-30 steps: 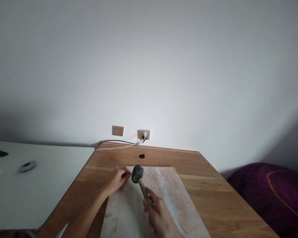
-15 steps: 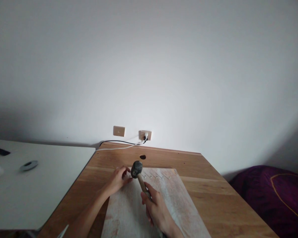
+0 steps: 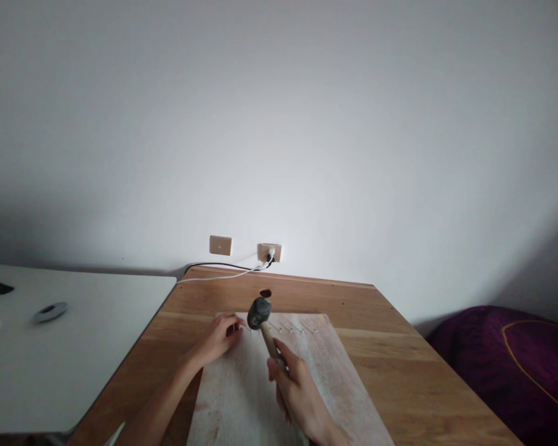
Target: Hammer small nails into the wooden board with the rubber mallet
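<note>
My right hand (image 3: 300,387) is wrapped around the wooden handle of a mallet with a dark head (image 3: 259,313). The head hovers over the far part of a pale, worn wooden board (image 3: 242,396). At the board's far left corner, my left hand (image 3: 217,341) has its thumb and fingertips drawn together around a small nail, which is mostly hidden. To the right of the mallet head, several thin nails (image 3: 302,330) stand in a row in the board; the head covers part of that row.
The board lies on a brown wooden table (image 3: 400,371) against a wall. Cables run to a wall socket (image 3: 270,253) behind it. On the left, a white table (image 3: 97,334) carries a grey ring-shaped roll (image 3: 50,312) and a dark object. A purple beanbag-like thing (image 3: 483,359) sits at right.
The mallet head has shifted slightly right and up with my right hand. My left hand's fingers have moved a little at the board's corner. The view has turned slightly.
</note>
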### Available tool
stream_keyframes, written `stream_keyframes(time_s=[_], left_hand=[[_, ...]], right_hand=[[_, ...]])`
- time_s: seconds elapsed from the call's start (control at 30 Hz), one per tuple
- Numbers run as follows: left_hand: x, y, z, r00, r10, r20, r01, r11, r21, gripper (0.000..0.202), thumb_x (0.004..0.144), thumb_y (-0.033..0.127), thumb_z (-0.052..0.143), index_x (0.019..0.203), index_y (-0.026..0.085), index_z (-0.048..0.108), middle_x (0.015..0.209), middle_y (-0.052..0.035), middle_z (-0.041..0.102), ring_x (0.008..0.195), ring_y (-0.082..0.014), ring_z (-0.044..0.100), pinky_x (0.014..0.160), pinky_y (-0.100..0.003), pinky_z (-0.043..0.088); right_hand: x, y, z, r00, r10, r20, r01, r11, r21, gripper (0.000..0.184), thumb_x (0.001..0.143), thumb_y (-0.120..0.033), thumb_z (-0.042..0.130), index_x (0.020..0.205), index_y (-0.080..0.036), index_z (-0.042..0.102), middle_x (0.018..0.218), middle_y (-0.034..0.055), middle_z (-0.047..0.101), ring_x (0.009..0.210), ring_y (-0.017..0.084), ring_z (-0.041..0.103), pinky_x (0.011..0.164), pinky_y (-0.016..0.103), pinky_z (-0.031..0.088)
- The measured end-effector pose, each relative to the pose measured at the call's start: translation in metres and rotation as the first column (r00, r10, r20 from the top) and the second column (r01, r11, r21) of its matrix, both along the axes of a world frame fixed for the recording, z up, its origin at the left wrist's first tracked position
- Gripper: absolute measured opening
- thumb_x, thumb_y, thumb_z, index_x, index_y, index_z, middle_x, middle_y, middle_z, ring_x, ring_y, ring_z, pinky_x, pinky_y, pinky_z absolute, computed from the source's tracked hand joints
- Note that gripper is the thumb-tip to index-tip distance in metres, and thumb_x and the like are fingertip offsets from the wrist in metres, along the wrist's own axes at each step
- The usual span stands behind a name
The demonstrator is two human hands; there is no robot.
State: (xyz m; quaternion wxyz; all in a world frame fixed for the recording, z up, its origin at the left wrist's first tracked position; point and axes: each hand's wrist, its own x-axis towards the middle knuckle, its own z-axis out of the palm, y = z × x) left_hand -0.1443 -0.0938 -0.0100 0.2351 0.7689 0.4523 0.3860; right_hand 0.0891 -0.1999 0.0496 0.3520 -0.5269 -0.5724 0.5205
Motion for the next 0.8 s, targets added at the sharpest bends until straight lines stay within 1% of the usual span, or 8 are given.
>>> stream_keyframes(time_s=[0.1,0.17,0.23,0.3,0.43,0.5,0.67,0.8], left_hand=[[-0.002,0.001,-0.006,0.997,0.076,0.016,-0.076,0.997,0.002,0.044,0.078,0.039,0.077,0.117,0.021,0.068,0.092,-0.0028,0.066,0.083,-0.0204,0.058,0.076,-0.03,0.047],[-0.003,0.002,-0.009,0.997,0.073,0.026,-0.073,0.997,-0.004,0.054,0.072,0.038,0.082,0.121,0.022,0.065,0.099,-0.0035,0.066,0.086,-0.0208,0.058,0.076,-0.03,0.047],[-0.003,0.002,-0.01,0.997,0.065,0.03,-0.065,0.998,-0.016,0.051,0.072,0.033,0.082,0.118,0.022,0.065,0.103,-0.0044,0.065,0.087,-0.0208,0.058,0.075,-0.029,0.047],[-0.003,0.003,-0.011,0.997,0.075,0.031,-0.075,0.997,-0.015,0.043,0.073,0.029,0.08,0.113,0.021,0.067,0.102,-0.0043,0.065,0.085,-0.0204,0.058,0.073,-0.029,0.046],[0.0,0.004,-0.01,0.996,0.09,0.003,-0.09,0.995,0.03,0.01,0.082,0.028,0.073,0.084,0.018,0.069,0.083,-0.0017,0.062,0.076,-0.0176,0.057,0.07,-0.027,0.042],[0.001,0.003,-0.009,0.997,0.083,-0.011,-0.082,0.996,0.043,0.015,0.086,0.027,0.07,0.075,0.018,0.066,0.076,-0.0008,0.06,0.071,-0.0163,0.056,0.068,-0.026,0.04],[0.002,0.0,0.0,0.999,0.038,-0.02,-0.037,0.998,0.047,0.019,0.09,0.026,0.064,0.074,0.018,0.067,0.077,-0.0025,0.063,0.074,-0.0175,0.059,0.07,-0.027,0.04],[-0.001,-0.002,0.003,0.999,-0.03,-0.013,0.03,0.999,0.025,0.016,0.09,0.023,0.057,0.086,0.019,0.072,0.09,-0.006,0.068,0.088,-0.0214,0.062,0.081,-0.031,0.045]], right_hand=[[-0.01,0.006,0.004,0.999,0.049,0.0,-0.049,0.998,0.031,0.062,0.096,-0.054,0.05,0.148,-0.021,0.044,0.087,0.0005,0.061,0.037,0.005,0.046,0.029,0.018,0.036],[-0.015,0.009,0.004,0.994,0.102,0.047,-0.104,0.994,0.035,0.058,0.096,-0.051,0.05,0.145,-0.02,0.047,0.085,-0.0003,0.06,0.037,0.005,0.048,0.03,0.017,0.037],[-0.018,0.011,0.001,0.985,0.144,0.093,-0.147,0.989,0.024,0.055,0.096,-0.049,0.05,0.142,-0.018,0.05,0.083,-0.0003,0.059,0.037,0.006,0.049,0.03,0.017,0.037],[-0.018,0.011,-0.005,0.986,0.13,0.106,-0.132,0.991,0.01,0.057,0.096,-0.051,0.05,0.143,-0.018,0.049,0.085,0.0008,0.06,0.038,0.005,0.049,0.03,0.017,0.036],[-0.01,0.009,-0.018,0.998,0.039,0.058,-0.04,0.999,0.016,0.062,0.096,-0.059,0.048,0.145,-0.02,0.047,0.086,0.0018,0.06,0.038,0.005,0.049,0.03,0.017,0.036],[-0.005,0.008,-0.022,0.999,0.022,0.043,-0.023,0.999,0.028,0.061,0.096,-0.059,0.047,0.143,-0.019,0.048,0.085,0.0021,0.06,0.036,0.005,0.047,0.029,0.018,0.035],[0.0,0.006,-0.021,0.999,0.02,0.031,-0.021,0.999,0.036,0.06,0.096,-0.056,0.048,0.143,-0.018,0.048,0.085,0.0022,0.06,0.035,0.005,0.045,0.029,0.018,0.033],[-0.006,0.005,-0.021,0.999,0.033,0.025,-0.034,0.999,0.038,0.064,0.096,-0.057,0.048,0.148,-0.019,0.043,0.089,0.003,0.061,0.037,0.006,0.047,0.029,0.018,0.035]])
